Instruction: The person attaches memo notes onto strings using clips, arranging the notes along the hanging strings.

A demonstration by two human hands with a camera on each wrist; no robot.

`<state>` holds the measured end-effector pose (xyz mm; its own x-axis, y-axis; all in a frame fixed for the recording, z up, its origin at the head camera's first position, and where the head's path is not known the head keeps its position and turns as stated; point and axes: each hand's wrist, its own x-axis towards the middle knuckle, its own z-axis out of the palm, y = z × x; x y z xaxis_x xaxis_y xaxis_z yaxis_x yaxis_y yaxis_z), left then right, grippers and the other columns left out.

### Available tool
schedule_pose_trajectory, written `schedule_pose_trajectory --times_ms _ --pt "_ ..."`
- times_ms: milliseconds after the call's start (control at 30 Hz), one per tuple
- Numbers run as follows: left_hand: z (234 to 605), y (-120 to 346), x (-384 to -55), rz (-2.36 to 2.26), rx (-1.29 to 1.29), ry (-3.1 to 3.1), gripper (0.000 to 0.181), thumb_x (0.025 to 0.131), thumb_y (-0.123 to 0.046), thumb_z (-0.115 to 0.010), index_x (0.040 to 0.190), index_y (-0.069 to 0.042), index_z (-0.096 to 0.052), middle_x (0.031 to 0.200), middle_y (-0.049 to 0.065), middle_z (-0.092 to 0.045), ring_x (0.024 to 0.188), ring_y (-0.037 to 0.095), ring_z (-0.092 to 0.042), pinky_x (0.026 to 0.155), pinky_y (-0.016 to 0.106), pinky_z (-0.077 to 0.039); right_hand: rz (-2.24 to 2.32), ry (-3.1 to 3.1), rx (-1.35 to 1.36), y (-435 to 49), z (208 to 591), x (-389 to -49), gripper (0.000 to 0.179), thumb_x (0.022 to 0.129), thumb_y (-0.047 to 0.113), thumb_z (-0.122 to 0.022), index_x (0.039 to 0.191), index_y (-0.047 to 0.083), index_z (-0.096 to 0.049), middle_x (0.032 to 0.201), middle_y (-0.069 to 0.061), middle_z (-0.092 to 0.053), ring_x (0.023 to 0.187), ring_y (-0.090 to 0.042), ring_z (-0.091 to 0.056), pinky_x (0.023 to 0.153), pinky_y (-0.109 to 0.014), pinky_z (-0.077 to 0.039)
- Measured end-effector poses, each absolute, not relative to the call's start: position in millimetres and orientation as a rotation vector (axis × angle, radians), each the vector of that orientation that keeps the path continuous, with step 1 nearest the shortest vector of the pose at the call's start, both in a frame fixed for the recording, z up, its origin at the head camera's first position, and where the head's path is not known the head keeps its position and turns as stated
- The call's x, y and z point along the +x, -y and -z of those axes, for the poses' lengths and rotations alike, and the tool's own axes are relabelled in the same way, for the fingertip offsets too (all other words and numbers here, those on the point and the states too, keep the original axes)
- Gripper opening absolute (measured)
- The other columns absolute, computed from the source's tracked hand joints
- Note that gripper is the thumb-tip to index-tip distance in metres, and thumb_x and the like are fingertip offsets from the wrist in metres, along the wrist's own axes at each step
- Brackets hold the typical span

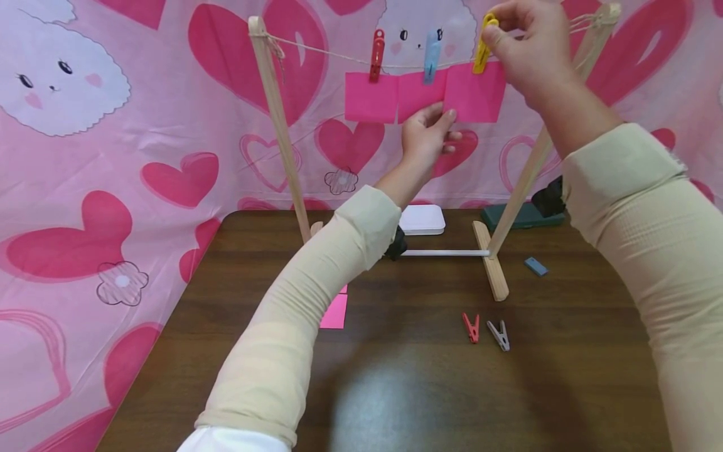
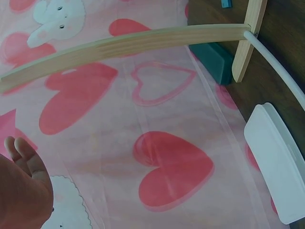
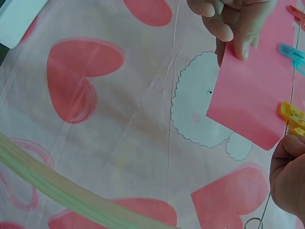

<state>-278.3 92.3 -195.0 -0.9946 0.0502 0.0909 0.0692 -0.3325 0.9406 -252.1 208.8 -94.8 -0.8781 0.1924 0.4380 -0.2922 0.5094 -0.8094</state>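
Observation:
Three pink paper squares hang side by side on a string (image 1: 339,56) between two wooden posts. A red clothespin (image 1: 377,55) grips the left square (image 1: 369,98), and a light blue clothespin (image 1: 432,58) the middle one (image 1: 415,94). On the right square (image 1: 474,97) sits a yellow clothespin (image 1: 481,53), its upper end pinched by my right hand (image 1: 536,50). Below, my left hand (image 1: 425,137) pinches that square's lower left corner between thumb and fingers; the right wrist view shows this hold on the paper (image 3: 252,90). In the left wrist view, my left hand (image 2: 24,186) is only partly visible.
A red clothespin (image 1: 471,328), a grey clothespin (image 1: 499,336) and a blue piece (image 1: 536,266) lie on the brown table (image 1: 429,389). Pink paper (image 1: 334,312) lies partly behind my left arm. A white case (image 1: 422,220) and green case (image 1: 522,216) stand at the back.

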Motion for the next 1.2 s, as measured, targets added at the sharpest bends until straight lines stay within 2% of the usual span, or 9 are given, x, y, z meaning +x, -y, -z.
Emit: schedule_pose_trajectory --times_ms 267,400,500,567,800,1000,1200 --pt "195 -91 -276 2.553 -0.175 1.805 0.032 0.086 -0.015 -0.065 0.117 -0.008 -0.063 0.081 -0.003 -0.061 0.056 0.014 -0.06 0.048 0.022 -0.049 -1.385 2.282 0.057 -210 97 -248 0.048 0.079 0.041 -0.06 0.123 0.021 -0.061 0.106 0.007 -0.051 0.093 -0.002 -0.051 0.092 -0.021 -0.04" --pt "197 -90 -276 2.542 -0.182 1.811 0.031 0.086 -0.016 -0.065 0.116 -0.008 -0.063 0.08 -0.002 -0.061 0.057 0.015 -0.06 0.05 0.022 -0.049 -1.438 2.259 0.085 -211 98 -247 0.052 0.076 0.042 -0.063 0.124 0.022 -0.06 0.105 0.006 -0.053 0.083 -0.003 -0.051 0.074 -0.014 -0.047" --pt "198 -89 -276 2.538 -0.187 1.82 0.031 0.086 -0.017 -0.065 0.116 -0.009 -0.063 0.081 -0.002 -0.062 0.058 0.015 -0.061 0.051 0.023 -0.05 -1.466 2.251 0.113 -212 99 -245 0.055 0.076 0.041 -0.065 0.127 0.023 -0.057 0.106 0.004 -0.054 0.072 -0.006 -0.05 0.058 -0.009 -0.044" --pt "198 -88 -276 2.542 -0.184 1.823 0.032 0.086 -0.018 -0.065 0.117 -0.009 -0.063 0.082 -0.002 -0.062 0.058 0.015 -0.061 0.052 0.024 -0.051 -1.479 2.249 0.127 -212 100 -243 0.056 0.076 0.041 -0.065 0.129 0.023 -0.055 0.109 0.003 -0.054 0.066 -0.008 -0.049 0.053 -0.011 -0.043" --pt "201 -86 -278 2.566 -0.199 1.809 0.035 0.086 -0.02 -0.065 0.118 -0.009 -0.063 0.083 -0.002 -0.062 0.059 0.015 -0.061 0.055 0.026 -0.053 -1.517 2.237 0.165 -214 104 -238 0.059 0.078 0.038 -0.066 0.133 0.024 -0.05 0.118 -0.002 -0.054 0.063 -0.009 -0.051 0.051 -0.012 -0.043" --pt "205 -85 -276 2.584 -0.192 1.805 0.034 0.084 -0.019 -0.068 0.117 -0.01 -0.064 0.083 -0.004 -0.064 0.059 0.015 -0.062 0.058 0.027 -0.054 -1.533 2.188 0.217 -219 112 -235 0.053 0.084 0.028 -0.065 0.134 0.022 -0.049 0.116 -0.003 -0.055 0.062 -0.008 -0.056 0.05 -0.012 -0.043" --pt "212 -83 -276 2.562 -0.221 1.805 0.028 0.082 -0.017 -0.07 0.109 -0.011 -0.068 0.081 -0.004 -0.065 0.057 0.015 -0.061 0.056 0.027 -0.053 -1.478 2.104 0.241 -224 123 -228 0.047 0.086 0.024 -0.065 0.131 0.022 -0.053 0.119 -0.002 -0.056 0.064 -0.006 -0.058 0.054 -0.011 -0.043"
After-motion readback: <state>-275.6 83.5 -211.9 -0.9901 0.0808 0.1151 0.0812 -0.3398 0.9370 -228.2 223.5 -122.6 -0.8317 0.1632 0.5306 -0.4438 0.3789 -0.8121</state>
